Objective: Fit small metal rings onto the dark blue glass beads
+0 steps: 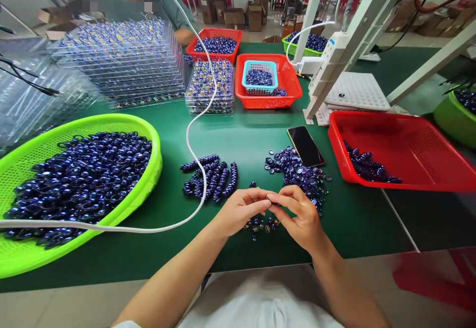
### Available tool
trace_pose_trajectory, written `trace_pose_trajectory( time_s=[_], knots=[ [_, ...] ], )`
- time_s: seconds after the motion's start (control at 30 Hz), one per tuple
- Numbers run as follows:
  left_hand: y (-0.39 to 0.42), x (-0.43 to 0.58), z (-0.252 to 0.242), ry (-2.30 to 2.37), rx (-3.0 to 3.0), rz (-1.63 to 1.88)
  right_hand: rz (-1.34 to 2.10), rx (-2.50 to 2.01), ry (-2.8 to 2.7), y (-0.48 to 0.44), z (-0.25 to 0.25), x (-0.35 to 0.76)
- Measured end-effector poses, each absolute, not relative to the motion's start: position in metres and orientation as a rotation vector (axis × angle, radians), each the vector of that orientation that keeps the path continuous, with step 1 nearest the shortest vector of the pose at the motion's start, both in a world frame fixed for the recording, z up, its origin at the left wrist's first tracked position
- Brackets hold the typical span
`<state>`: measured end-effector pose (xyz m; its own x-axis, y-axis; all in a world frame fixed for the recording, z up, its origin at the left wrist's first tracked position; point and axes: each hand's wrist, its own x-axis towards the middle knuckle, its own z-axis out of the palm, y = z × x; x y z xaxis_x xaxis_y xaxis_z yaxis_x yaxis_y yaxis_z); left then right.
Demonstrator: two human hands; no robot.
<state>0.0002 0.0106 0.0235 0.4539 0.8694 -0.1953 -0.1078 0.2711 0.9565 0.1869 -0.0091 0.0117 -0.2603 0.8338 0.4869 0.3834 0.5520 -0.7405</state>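
My left hand (241, 210) and my right hand (299, 215) meet over the green table, fingertips pinched together. Between them is a tiny dark piece, mostly hidden by the fingers, so its kind cannot be made out. Just beyond my right hand spreads a pile of shiny dark-blue caps (303, 174). Below the fingers lie a few small blue pieces with gold-coloured parts (266, 224). To the left of my left hand are rows of stacked dark-blue ring-like pieces (211, 177).
A white cable (189, 137) crosses the table. A green basket (158, 157) of blue pieces stands left, a red basket (439, 179) right. A phone (305, 145) touches the cap pile. Stacked clear trays (148, 78) stand behind, with a person (178, 16) beyond them.
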Motion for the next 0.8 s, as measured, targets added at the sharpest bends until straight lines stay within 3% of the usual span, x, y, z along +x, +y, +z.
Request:
trace_pose_trajectory(
  time_s=[0.57,0.8],
  knots=[
    [0.003,0.011,0.028,1.047,1.169,0.881,0.546,-1.115,-1.796,-0.009,0.012,0.185],
    [0.003,0.012,0.021,1.038,1.166,0.88,0.356,-1.06,-1.906,-0.01,0.007,0.186]
  ],
)
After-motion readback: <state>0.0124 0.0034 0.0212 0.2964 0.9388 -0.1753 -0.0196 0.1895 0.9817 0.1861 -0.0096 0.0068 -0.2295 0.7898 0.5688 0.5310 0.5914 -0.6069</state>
